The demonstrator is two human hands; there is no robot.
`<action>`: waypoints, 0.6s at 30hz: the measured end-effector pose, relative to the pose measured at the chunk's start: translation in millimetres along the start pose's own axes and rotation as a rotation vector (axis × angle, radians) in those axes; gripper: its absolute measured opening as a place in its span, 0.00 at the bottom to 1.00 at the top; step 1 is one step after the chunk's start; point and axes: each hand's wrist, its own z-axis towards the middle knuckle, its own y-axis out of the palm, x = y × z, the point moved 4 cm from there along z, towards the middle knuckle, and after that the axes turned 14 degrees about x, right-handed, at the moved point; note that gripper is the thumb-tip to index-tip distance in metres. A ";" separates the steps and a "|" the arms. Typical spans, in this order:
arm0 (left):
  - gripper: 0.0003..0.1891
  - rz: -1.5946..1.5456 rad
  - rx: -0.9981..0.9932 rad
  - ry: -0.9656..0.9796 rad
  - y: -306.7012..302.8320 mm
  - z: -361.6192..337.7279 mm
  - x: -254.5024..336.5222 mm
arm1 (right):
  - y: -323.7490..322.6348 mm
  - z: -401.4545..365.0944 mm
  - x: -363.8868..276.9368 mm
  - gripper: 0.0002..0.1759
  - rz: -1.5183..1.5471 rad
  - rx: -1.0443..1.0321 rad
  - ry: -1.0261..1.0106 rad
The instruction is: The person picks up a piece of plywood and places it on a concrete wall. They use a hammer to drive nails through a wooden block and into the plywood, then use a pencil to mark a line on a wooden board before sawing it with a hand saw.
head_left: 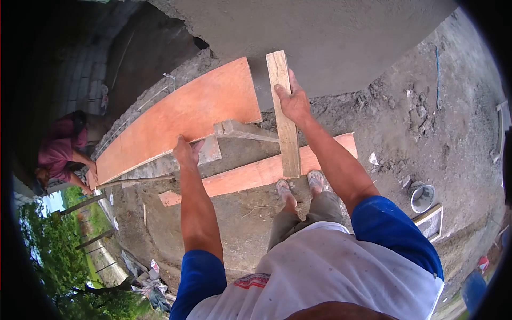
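An orange plywood sheet (184, 109) stretches from the centre toward the left, with my left hand (186, 153) closed on its near edge. My right hand (294, 104) grips a short wooden plank (288, 141) near its upper end, thumb across the face. The plank points away from me, its lower end by my feet. Between the two hands lies another length of lumber (249, 132), one end at the plywood's edge. Below it, a narrow orange plywood strip (240, 177) rests on the ground, partly behind the plank.
A co-worker (61, 146) crouches at the far left, hands at the plywood's other end. A grey concrete surface (330, 42) rises ahead. On the right are a bucket (422, 197) and a framed board (430, 224). Rubble (421, 114) lies on the ground.
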 end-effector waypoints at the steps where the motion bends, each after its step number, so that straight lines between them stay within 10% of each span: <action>1: 0.25 -0.005 0.018 -0.004 1.0 -2.0 0.5 | 4.2 -0.5 2.0 0.44 0.029 0.013 0.028; 18: 0.24 -0.064 -0.053 0.002 -3.3 6.6 -0.7 | -17.6 3.4 -13.7 0.44 -0.113 -0.060 -0.048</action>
